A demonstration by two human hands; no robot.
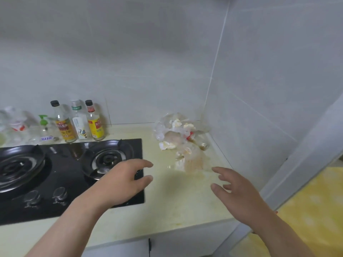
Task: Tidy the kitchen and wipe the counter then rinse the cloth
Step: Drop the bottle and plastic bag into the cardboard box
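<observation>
Counter, pale yellow and stained, runs right of stove. A heap of clear plastic bags with crumpled scraps lies on it, right of stove, in the wall corner.
Left hand: fingers spread, loosely bent, empty, over stove's right edge.
Right hand: spread, empty, farther right of stove, near the heap.
Three bottles stand behind stove.

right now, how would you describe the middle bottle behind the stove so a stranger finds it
Find the black gas stove. Behind it, three labelled bottles stand in a row against the tiled wall. The middle bottle has a clear cap and a white label with a bird; the left bottle and right bottle have black caps and yellow labels.
</observation>
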